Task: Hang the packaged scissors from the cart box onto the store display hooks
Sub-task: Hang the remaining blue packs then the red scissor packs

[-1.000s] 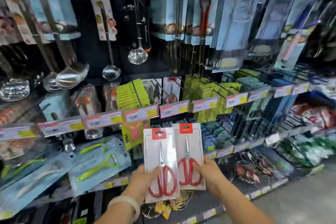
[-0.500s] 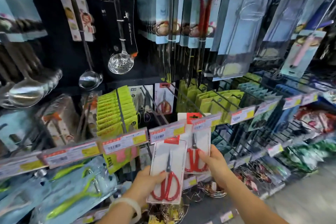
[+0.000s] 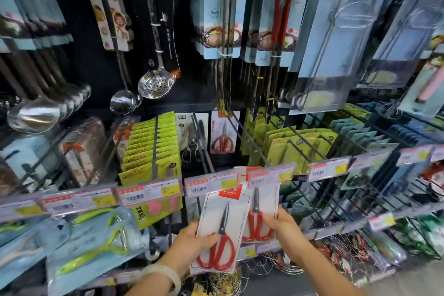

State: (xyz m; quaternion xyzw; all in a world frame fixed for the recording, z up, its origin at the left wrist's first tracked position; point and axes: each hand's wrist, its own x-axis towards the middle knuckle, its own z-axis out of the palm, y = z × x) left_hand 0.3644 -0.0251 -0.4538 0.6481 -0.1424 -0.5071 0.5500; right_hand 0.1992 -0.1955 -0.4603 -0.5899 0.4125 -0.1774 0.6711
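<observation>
Shop aisle: price-tag rails (image 3: 149, 193), packaged utensils on hooks (image 3: 222, 12).

One head-worn wide-angle view looks forward and slightly down, close to a store display rack (image 3: 264, 151), with both forearms entering from the bottom edge

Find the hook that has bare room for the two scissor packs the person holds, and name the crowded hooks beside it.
Free: the hook carrying one hung scissors pack at its back is bare forward to the price tags. Crowded: lime packs to its left and green packs to its right fill theirs. The left hand and right hand each grip a pack just below.
</observation>
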